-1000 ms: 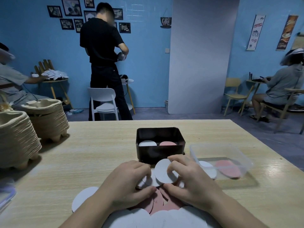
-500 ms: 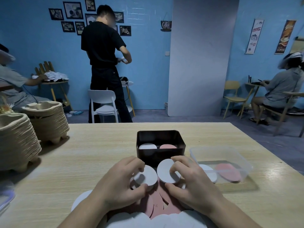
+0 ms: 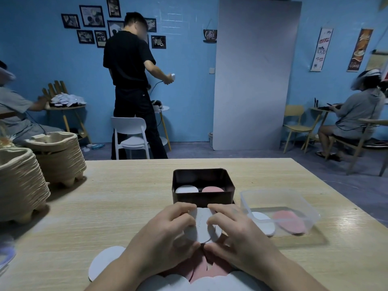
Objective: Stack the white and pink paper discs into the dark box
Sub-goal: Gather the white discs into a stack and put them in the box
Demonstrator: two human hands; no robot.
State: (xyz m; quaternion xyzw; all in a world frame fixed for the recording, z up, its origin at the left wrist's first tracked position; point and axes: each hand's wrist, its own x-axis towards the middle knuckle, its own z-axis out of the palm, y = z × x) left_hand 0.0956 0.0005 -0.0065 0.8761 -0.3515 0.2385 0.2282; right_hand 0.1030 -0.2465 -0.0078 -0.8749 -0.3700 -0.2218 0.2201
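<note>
The dark box point(image 3: 203, 198) stands on the table just beyond my hands. Inside it lie a white stack point(image 3: 186, 189) on the left and a pink stack point(image 3: 213, 189) on the right. My left hand point(image 3: 165, 240) and my right hand point(image 3: 241, 238) meet in front of the box, both pinching overlapping white discs point(image 3: 202, 225) between fingers and thumbs. Under my wrists lies a loose pile of pink discs point(image 3: 201, 269) ringed by white discs point(image 3: 102, 261).
A clear plastic tub point(image 3: 279, 208) to the right holds a white and a pink disc. Two stacks of pulp trays point(image 3: 56, 156) fill the table's left side. A person in black stands behind a white chair point(image 3: 131, 137); others sit at the room's sides.
Each hand held its own white disc apart; the hands have come together and the two discs now overlap between them.
</note>
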